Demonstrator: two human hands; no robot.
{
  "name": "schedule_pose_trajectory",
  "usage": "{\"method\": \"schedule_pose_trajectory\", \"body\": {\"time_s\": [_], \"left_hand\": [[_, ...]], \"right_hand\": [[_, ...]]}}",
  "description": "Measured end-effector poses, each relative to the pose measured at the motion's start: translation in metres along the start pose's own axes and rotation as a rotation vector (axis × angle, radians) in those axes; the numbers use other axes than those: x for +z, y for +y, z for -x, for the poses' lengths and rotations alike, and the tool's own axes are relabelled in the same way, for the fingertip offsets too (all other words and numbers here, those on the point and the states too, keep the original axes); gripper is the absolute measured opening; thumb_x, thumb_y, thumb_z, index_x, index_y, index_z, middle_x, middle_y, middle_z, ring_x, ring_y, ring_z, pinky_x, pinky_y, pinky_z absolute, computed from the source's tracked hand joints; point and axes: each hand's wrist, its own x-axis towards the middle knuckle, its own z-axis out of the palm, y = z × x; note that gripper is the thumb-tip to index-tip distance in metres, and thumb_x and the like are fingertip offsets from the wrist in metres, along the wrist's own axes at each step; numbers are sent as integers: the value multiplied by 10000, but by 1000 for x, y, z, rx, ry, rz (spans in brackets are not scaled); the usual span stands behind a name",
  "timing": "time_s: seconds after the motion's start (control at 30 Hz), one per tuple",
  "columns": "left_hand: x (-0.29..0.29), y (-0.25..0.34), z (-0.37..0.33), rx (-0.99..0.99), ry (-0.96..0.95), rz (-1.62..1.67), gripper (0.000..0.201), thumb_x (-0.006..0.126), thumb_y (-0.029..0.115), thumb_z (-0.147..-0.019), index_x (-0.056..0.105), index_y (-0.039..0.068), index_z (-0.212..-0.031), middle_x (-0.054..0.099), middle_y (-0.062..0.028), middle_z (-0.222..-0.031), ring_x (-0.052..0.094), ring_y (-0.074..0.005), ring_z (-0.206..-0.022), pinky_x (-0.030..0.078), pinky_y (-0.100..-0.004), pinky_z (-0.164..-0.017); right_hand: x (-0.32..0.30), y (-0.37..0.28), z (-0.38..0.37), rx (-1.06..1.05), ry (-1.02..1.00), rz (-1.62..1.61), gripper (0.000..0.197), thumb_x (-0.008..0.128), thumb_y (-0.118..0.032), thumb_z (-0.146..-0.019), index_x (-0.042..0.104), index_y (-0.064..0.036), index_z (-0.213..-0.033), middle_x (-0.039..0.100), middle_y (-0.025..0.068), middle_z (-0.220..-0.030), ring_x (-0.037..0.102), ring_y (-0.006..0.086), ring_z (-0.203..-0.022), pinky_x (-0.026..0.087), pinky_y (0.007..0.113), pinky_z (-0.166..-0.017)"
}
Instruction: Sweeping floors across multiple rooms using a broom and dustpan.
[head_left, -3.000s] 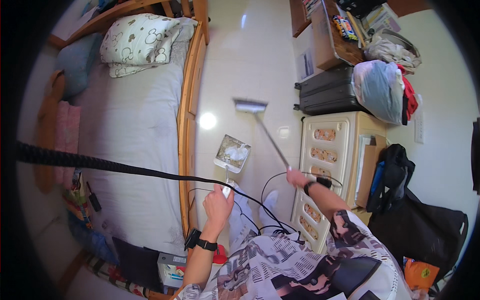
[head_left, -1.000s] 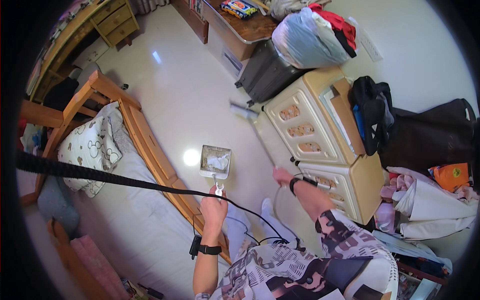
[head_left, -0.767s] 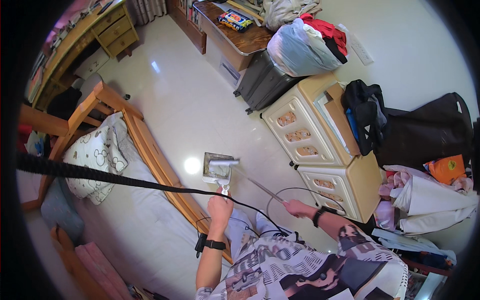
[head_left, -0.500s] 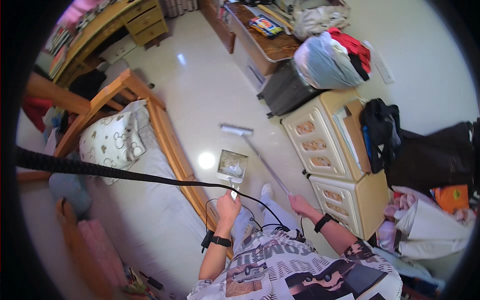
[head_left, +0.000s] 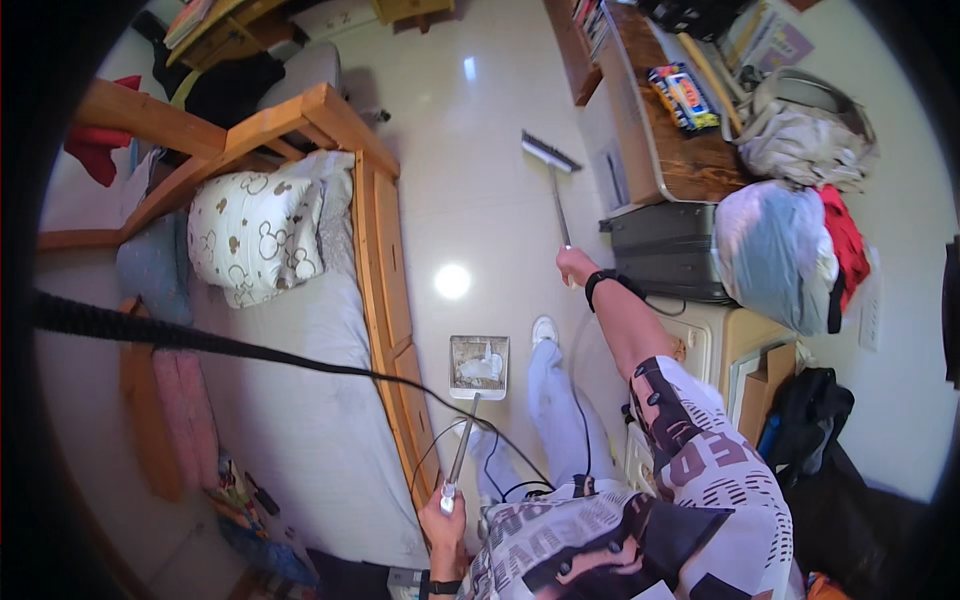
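Observation:
My left hand [head_left: 443, 520], low and close to the bed, is closed around the handle of a long-handled dustpan [head_left: 468, 391]. The pan rests on the floor in front of my feet and has pale litter [head_left: 482, 364] in it. My right arm reaches forward, and my right hand [head_left: 577, 267] is wrapped round the handle of a broom [head_left: 550, 152]. The broom's wide, flat head is on the floor farther ahead, near the dark wooden-topped cabinet. A gap of bare floor separates broom head and dustpan.
On the left stands a wooden bed [head_left: 378, 255] with a patterned pillow [head_left: 262, 235]. To the right are a cabinet [head_left: 645, 120], a dark suitcase [head_left: 665, 250] with a stuffed bag [head_left: 770, 255] on it, and cream storage boxes [head_left: 700, 325]. A black cable [head_left: 250, 348] crosses the view.
My right hand has stretched forward, taking the broom head farther ahead and to the right. My left hand has drawn back toward me along with the dustpan handle. The view has turned.

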Motion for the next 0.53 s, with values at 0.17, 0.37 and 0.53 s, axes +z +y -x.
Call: {"method": "schedule_pose_trajectory", "body": {"time_s": [0.17, 0.37, 0.53], "left_hand": [[6, -39, 43, -220, 152, -66, 265, 630, 194, -772, 651, 20, -971, 626, -180, -667, 645, -277, -610, 490, -354, -568], [12, -82, 48, -110, 163, -145, 305, 639, 249, -775, 644, 28, -984, 619, -204, -686, 631, -350, -640, 489, -422, -574], [7, -100, 53, -13, 199, -183, 322, 653, 249, -782, 630, 19, -1006, 629, -210, -732, 653, -309, -689, 485, -396, -598]], "right_hand": [[82, -81, 14, 350, -2, 191, 262, 428, -193, -820, 613, -34, -916, 641, 187, -834, 636, 335, -800, 508, 437, -732], [154, -104, 188, 85, -286, 230, 355, 336, -242, -915, 582, 14, -915, 618, 225, -791, 630, 361, -703, 500, 473, -666], [129, -155, 334, 296, -565, 156, 497, 377, -414, -904, 598, 3, -1059, 637, 241, -864, 638, 364, -700, 502, 473, -746]]}}
